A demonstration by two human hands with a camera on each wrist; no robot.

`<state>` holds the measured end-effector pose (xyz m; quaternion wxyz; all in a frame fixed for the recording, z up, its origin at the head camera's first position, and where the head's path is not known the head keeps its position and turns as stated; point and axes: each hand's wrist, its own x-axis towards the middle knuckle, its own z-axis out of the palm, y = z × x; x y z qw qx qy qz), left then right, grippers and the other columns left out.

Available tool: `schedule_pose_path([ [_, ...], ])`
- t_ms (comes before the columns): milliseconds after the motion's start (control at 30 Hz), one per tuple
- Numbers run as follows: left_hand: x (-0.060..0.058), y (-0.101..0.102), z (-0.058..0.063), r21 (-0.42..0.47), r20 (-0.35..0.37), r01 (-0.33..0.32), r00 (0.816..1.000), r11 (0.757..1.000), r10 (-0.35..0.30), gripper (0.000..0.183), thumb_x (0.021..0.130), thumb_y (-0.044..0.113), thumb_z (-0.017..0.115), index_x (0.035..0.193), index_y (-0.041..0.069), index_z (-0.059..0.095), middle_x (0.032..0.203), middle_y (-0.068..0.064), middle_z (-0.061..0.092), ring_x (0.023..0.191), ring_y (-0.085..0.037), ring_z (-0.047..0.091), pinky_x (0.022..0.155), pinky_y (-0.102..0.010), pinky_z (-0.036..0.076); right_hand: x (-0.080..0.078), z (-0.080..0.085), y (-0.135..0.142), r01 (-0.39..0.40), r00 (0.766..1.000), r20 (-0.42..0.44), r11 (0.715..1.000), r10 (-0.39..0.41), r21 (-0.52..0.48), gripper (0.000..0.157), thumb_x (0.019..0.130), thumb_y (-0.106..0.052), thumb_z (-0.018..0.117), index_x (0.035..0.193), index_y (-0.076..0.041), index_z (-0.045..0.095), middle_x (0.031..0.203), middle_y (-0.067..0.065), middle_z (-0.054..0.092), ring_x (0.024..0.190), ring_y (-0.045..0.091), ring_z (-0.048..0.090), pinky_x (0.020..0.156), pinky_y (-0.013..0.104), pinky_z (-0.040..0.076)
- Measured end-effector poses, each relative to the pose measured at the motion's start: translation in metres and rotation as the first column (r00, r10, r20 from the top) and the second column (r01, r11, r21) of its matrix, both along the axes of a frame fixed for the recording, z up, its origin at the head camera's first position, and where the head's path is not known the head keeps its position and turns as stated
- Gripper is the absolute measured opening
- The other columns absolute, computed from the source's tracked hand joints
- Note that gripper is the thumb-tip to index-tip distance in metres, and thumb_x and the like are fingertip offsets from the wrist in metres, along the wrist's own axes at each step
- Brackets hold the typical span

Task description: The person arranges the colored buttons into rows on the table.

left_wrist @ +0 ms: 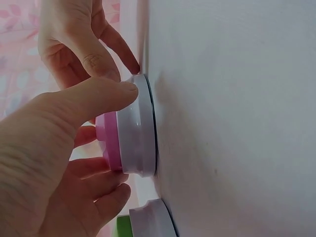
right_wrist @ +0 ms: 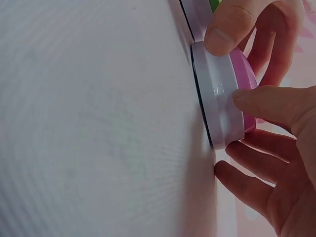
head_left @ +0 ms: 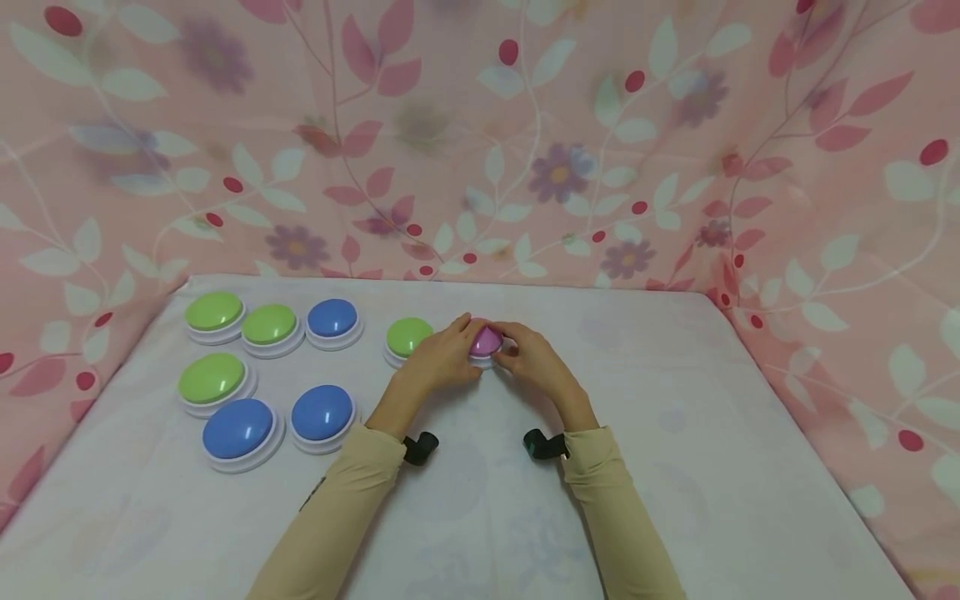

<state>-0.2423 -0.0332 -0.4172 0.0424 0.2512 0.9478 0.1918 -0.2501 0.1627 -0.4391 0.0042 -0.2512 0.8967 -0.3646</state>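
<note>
A round push button with a pink domed top and a white base stands on the white-covered table. My left hand grips it from the left, its thumb pressed on the white rim and its fingers curled around the far side. From the right, my right hand holds the same button, with the thumb on the base near the pink top. In the wrist views the base stands right at the table cloth. Just left of my left hand is a green push button, partly covered by it.
Several more buttons stand at the left: green ones and blue ones, all on white bases. A pink floral curtain rises behind the table and along its sides. Dark wrist cameras sit on both wrists.
</note>
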Motion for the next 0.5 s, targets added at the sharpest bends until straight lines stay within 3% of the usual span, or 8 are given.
schedule_pose_path([
  [500, 0.006, -0.01, 0.002, 0.04, -0.015, 0.004, 1.0, 0.999, -0.003, 0.079, 0.082, 0.026, 0.077, 0.149, 0.008, 0.039, 0.155, -0.021, 0.035, 0.138, -0.036, 0.043, 0.105, -0.052, 0.045, 0.003, 0.003, -0.002, 0.058, 0.998, -0.007, 0.998, -0.058, 0.04, 0.052, 0.091, -0.016, 0.072, 0.139, -0.006, 0.055, 0.137, 0.012, 0.058, 0.129, 0.027, 0.053, 0.105, 0.046, 0.045],
])
